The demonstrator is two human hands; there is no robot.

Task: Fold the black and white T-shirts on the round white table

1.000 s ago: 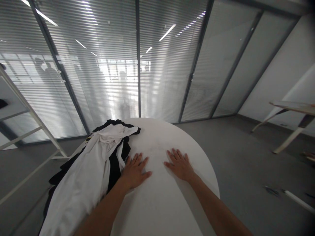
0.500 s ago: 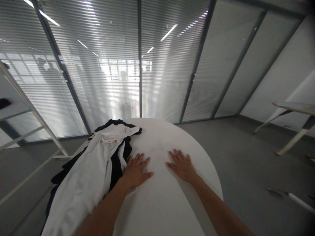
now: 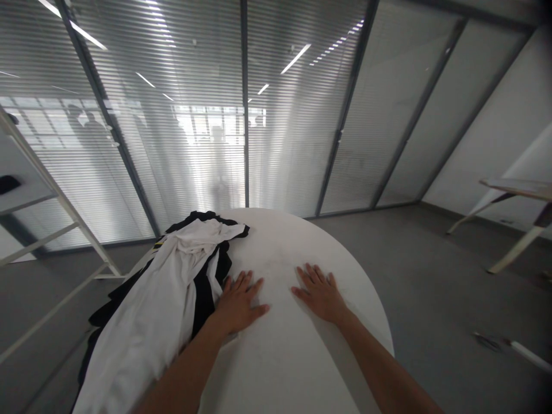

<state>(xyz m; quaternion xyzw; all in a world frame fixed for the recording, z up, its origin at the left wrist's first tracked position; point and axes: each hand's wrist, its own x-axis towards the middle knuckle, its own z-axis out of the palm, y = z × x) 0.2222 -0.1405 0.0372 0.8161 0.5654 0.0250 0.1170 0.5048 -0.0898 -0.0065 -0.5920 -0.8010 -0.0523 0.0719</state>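
Both palms lie flat on a white round-edged table (image 3: 280,356). My left hand (image 3: 238,303) has its fingers spread and holds nothing; its outer side is against or very near a heap of clothes. On top of that heap lies a white garment (image 3: 146,310), with black cloth (image 3: 203,299) showing beneath and beside it. To the right, my right hand (image 3: 321,294) also rests with spread fingers on the tabletop, apart from the clothes. The lower part of the heap runs past my left forearm, which hides some of it.
A white metal frame (image 3: 81,224) with a shelf stands at the left. Behind the table rises a glass partition with blinds (image 3: 288,149). Another table (image 3: 517,187) stands at the far right. A white rod-like thing (image 3: 530,353) shows at the lower right.
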